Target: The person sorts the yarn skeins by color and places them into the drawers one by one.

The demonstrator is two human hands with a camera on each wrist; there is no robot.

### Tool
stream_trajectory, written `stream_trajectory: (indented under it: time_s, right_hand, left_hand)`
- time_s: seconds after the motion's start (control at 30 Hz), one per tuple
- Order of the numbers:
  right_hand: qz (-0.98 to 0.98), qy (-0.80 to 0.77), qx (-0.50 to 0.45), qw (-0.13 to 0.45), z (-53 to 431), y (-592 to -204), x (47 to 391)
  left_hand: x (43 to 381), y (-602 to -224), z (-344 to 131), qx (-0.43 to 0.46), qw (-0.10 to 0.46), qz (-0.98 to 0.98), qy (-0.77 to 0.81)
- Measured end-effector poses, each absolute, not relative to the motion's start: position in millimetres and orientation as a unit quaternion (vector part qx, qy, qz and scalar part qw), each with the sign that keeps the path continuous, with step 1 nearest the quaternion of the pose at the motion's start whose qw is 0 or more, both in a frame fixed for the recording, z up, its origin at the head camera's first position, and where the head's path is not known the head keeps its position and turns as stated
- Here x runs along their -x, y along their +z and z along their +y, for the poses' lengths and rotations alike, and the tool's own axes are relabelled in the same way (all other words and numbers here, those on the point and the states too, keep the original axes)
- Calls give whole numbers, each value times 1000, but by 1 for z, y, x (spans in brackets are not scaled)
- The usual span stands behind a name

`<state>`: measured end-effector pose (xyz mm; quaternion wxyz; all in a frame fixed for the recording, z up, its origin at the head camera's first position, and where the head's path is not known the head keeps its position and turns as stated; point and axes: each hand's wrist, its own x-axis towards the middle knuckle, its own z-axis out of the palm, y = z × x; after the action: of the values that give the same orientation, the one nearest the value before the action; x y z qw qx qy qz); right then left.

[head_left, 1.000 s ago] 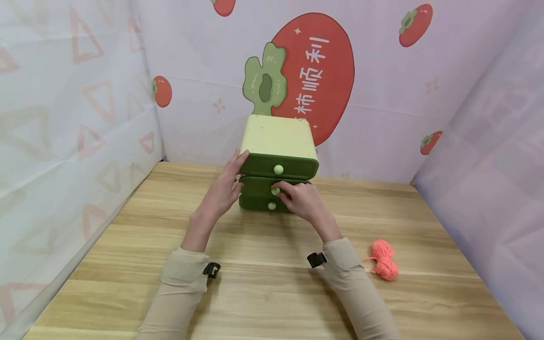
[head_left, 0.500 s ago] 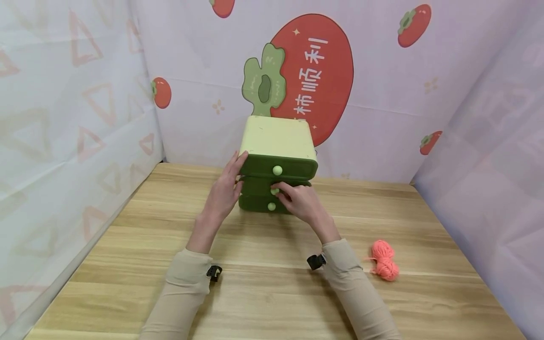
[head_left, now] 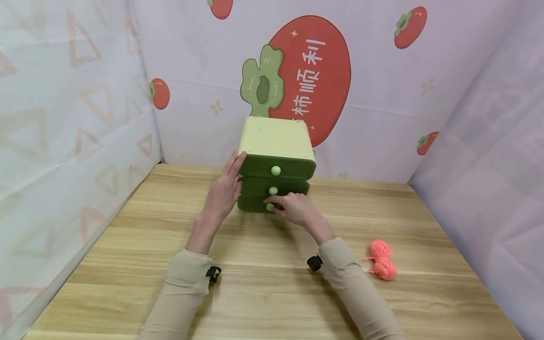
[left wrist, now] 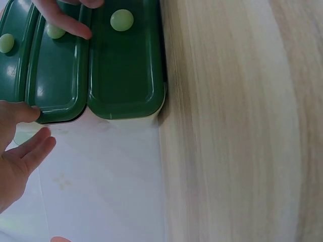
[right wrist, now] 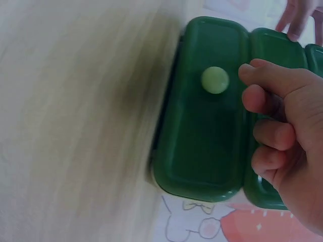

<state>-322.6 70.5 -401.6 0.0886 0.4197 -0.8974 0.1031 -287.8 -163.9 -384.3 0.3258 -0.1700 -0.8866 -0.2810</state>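
Note:
A small cabinet with a cream body and three dark green drawer fronts stands at the back of the table. My left hand rests along its left side, fingers extended, one fingertip at the top drawer's corner. My right hand is in front of the bottom drawer. Its thumb and index finger are close to the pale green bottom knob, with a gap showing in the right wrist view; its other fingers are bent, holding nothing. Above are the middle knob and top knob. All drawers look closed.
A coral yarn skein, narrowed in the middle, lies on the wooden table to the right of my right forearm. A printed tomato backdrop rises directly behind the cabinet, with fabric walls at both sides.
My right hand has left the middle knob, which it held with its fingertips, and moved down to the bottom knob. My left hand stays at the cabinet's side.

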Motion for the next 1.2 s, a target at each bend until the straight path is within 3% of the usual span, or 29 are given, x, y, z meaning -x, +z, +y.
stream_trajectory:
  time_s: [0.4, 1.2]
  right_hand:
    - [-918, 65, -382, 86, 69, -414, 326]
    - [-892, 57, -439, 89, 73, -409, 299]
  left_hand:
    - [288, -384, -162, 172, 326, -889, -270]
    - [286, -386, -162, 163, 336, -892, -257]
